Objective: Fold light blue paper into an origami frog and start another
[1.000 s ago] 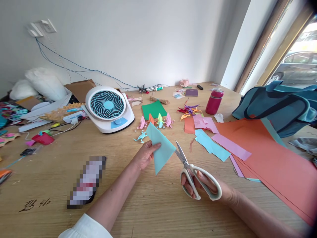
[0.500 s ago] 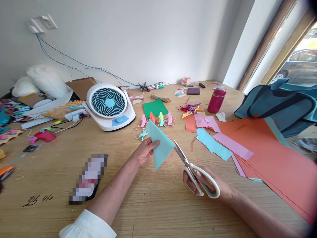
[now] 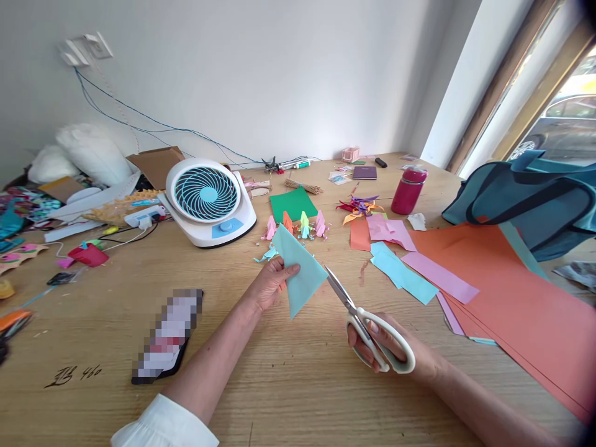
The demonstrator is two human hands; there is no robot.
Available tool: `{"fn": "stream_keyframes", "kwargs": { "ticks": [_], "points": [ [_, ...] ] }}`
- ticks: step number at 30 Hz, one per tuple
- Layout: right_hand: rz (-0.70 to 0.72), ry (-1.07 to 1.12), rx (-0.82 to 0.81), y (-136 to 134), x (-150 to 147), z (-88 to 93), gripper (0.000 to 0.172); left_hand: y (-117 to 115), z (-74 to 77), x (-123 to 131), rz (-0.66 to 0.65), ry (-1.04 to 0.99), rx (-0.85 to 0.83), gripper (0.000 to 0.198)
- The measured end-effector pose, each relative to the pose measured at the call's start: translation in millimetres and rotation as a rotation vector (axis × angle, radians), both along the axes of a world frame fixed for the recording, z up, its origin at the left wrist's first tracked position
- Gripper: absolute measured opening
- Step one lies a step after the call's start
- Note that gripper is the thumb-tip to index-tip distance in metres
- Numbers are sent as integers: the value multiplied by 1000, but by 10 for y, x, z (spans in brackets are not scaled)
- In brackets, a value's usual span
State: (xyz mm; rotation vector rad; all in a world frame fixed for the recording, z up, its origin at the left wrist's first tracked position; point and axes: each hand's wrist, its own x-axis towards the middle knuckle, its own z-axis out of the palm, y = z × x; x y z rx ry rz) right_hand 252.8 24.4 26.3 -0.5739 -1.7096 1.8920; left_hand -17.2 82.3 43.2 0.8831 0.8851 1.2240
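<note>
Between thumb and fingers, my left hand (image 3: 272, 284) holds a light blue paper triangle (image 3: 302, 273) above the table. My right hand (image 3: 391, 341) grips white-handled scissors (image 3: 356, 313) by the finger loops. The blades look closed together, and their tips are close to the triangle's right corner; I cannot tell whether they touch it. Behind the triangle stand several small folded paper figures (image 3: 305, 225) in pink, orange and green, with a light blue folded figure (image 3: 266, 253) partly hidden by the triangle and my left hand.
A fan (image 3: 205, 195) stands back left, a phone (image 3: 167, 338) left of my forearm. Cut paper strips (image 3: 405, 276), large orange sheets (image 3: 521, 298), a red bottle (image 3: 408, 191) and a teal bag (image 3: 521, 198) are on the right. Behind the figures lies a green sheet (image 3: 293, 202).
The view has shifted slightly. Both hands keep their hold on the paper triangle and the scissors, and the blades look a little more closed.
</note>
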Motion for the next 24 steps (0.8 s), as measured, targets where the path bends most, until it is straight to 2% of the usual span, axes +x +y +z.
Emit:
{"fn": "stream_keyframes", "kwargs": {
  "ticks": [12, 24],
  "points": [
    [-27, -100, 0, -15, 14, 45, 58, 25, 24, -122, -36, 17, -35, 34],
    [-34, -159, 13, -6, 15, 42, 62, 17, 45, -110, -86, 81, -9, 33]
  ]
}}
